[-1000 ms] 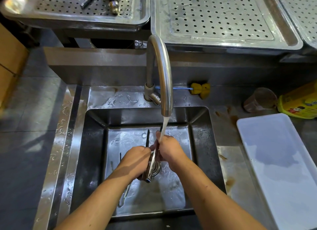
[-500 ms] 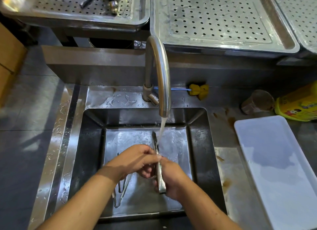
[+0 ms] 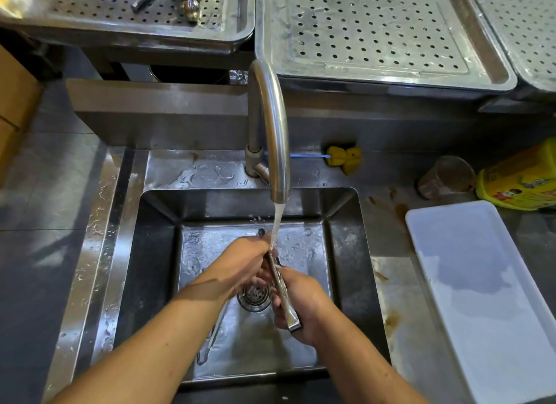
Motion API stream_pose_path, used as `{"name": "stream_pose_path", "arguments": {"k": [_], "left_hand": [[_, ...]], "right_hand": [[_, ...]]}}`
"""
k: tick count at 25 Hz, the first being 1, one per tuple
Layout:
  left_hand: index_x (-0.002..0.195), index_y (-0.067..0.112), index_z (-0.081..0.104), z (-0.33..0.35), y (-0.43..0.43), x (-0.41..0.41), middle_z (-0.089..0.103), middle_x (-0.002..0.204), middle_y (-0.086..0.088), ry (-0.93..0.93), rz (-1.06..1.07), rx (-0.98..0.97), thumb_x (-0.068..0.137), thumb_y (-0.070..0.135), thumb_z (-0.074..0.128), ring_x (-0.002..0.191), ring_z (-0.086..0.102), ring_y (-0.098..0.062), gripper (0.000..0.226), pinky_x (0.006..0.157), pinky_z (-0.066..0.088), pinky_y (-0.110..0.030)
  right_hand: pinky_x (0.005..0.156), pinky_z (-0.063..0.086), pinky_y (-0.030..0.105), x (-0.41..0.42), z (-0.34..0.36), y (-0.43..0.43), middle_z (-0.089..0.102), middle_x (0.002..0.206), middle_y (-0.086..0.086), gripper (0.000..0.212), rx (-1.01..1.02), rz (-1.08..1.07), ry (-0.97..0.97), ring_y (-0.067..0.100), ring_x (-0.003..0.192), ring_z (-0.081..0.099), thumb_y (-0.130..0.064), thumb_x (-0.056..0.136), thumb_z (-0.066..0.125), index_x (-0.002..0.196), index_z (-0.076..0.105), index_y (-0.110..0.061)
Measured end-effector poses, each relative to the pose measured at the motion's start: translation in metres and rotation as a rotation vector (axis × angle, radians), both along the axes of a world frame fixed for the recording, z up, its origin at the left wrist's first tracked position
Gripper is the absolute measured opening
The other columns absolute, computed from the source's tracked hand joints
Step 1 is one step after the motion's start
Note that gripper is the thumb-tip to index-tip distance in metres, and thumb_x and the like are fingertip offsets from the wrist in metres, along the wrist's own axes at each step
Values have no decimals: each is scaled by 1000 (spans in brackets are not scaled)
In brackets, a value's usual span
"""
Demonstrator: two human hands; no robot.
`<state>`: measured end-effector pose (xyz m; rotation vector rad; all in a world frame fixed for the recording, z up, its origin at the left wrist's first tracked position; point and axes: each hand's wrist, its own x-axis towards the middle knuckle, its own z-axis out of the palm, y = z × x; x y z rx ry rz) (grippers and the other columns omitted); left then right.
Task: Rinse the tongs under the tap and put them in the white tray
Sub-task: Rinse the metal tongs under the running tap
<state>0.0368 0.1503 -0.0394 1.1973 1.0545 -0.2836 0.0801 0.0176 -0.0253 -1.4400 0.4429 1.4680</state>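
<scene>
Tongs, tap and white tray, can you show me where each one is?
tongs (image 3: 281, 289), head view, middle of the metal arm.
tap (image 3: 275, 126), head view, curved spout.
white tray (image 3: 481, 283), head view, bare bottom.

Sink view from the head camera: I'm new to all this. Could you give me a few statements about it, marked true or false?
1. Water runs from the tap onto the tongs. True.
2. The left hand and the right hand both hold the tongs. True.
3. The white tray sits to the right of the sink. True.
4. The tongs already lie in the white tray. False: they are held over the sink.
5. The yellow container stands left of the sink. False: it stands at the right, behind the white tray.
</scene>
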Motion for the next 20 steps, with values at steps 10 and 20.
{"name": "stream_pose_path", "arguments": {"k": [10,20], "left_hand": [[92,11,74,-26,7,-7,74,85,-9,224,-262,398,101,46,51,76,68,-28,44,71,53,-35],[96,-3,73,-25,7,-2,76,82,-22,140,-72,168,101,20,55,54,67,-28,29,52,52,-29]], "right_hand": [[50,50,26,-14,9,3,69,76,2,23,128,10,-162,19,61,63,-32,111,46,129,60,-36],[71,46,22,-6,4,-8,69,94,-15,34,-5,242,-561,2,82,64,-48,109,39,139,54,-43]]}}
